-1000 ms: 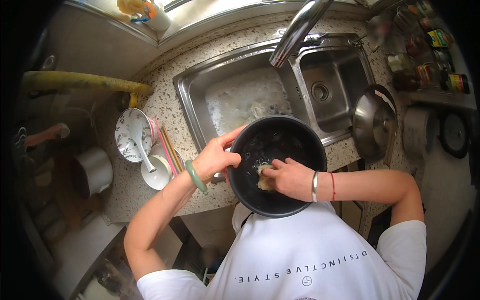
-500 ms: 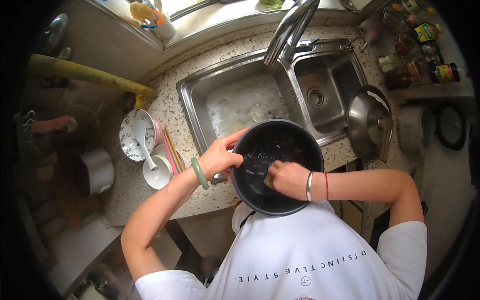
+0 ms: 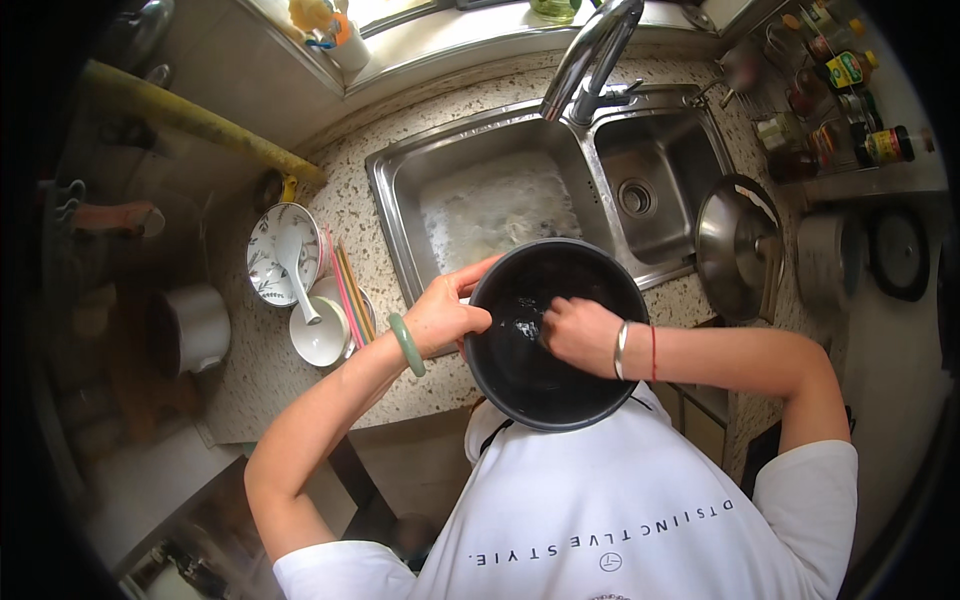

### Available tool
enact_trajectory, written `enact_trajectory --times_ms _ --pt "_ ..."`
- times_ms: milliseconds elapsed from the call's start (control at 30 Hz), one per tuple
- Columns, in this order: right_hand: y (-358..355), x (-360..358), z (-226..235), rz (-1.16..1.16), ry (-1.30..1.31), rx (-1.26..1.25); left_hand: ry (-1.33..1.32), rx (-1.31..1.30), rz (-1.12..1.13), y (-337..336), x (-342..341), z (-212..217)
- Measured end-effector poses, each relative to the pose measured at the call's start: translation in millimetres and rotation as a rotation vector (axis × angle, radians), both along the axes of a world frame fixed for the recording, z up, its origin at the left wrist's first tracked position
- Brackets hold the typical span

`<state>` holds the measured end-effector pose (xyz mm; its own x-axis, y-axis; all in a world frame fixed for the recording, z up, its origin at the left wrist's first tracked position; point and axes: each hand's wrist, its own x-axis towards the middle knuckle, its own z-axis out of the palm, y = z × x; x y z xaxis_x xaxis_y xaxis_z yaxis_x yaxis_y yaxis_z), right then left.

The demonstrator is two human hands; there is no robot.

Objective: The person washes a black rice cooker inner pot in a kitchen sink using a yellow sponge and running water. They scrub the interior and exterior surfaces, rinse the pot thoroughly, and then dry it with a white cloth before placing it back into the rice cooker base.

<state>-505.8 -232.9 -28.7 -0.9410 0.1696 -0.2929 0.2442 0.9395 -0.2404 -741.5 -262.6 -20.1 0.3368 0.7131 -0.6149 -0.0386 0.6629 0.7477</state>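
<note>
Right hand (image 3: 585,340) is inside the black pot (image 3: 515,365), fingers (image 3: 556,322) curled in and slightly blurred, close to the middle of the bottom; cannot tell whether they grip anything. Change over the last second: a pale pad that shows under these fingers in the earlier views, only its edge in the second, is out of sight now, and the hand sits a little farther toward the sink side. Reading: rubbing of the inside seems to be still under way, with the pad probably hidden beneath the palm, though this is unconfirmed. A wet glint shows on the pot bottom just left of the fingertips. Left hand (image 3: 445,315) keeps its hold on the pot's left rim, thumb at the lip, other fingers around the outside, closed to about the wall's thickness. Pot is held above the front edge of the steel sink (image 3: 387,200), near the white shirt (image 3: 600,490). Beyond it, cloudy water (image 3: 480,200) covers the floor of the larger basin. On the speckled tabletop (image 3: 412,393), left: patterned bowl (image 3: 263,262) with a white spoon (image 3: 297,280), smaller white bowl (image 3: 318,346), chopsticks (image 3: 349,300). Right: domed metal lid (image 3: 722,240).
</note>
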Motion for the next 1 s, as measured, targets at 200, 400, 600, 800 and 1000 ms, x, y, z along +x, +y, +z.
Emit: enact_trajectory --times_ms 200,400,600,800,1000 --pt "-36 -18 14 0.107 0.071 -0.246 -0.013 0.065 -0.041 -2 -1 3" --pt "-18 -57 -1 -0.306 0.105 -0.612 -0.011 0.031 -0.036 -3 -2 22" --pt "-35 -23 29 -0.445 0.026 -0.958 -0.047 0.11 0.009 -18 -6 18" --pt "-30 -29 33 -0.556 0.044 -1.003 -0.094 0.115 -0.002 -15 2 24" --pt "-37 -31 33 -0.569 0.205 -1.023 -0.017 0.1 0.0 -16 0 28"
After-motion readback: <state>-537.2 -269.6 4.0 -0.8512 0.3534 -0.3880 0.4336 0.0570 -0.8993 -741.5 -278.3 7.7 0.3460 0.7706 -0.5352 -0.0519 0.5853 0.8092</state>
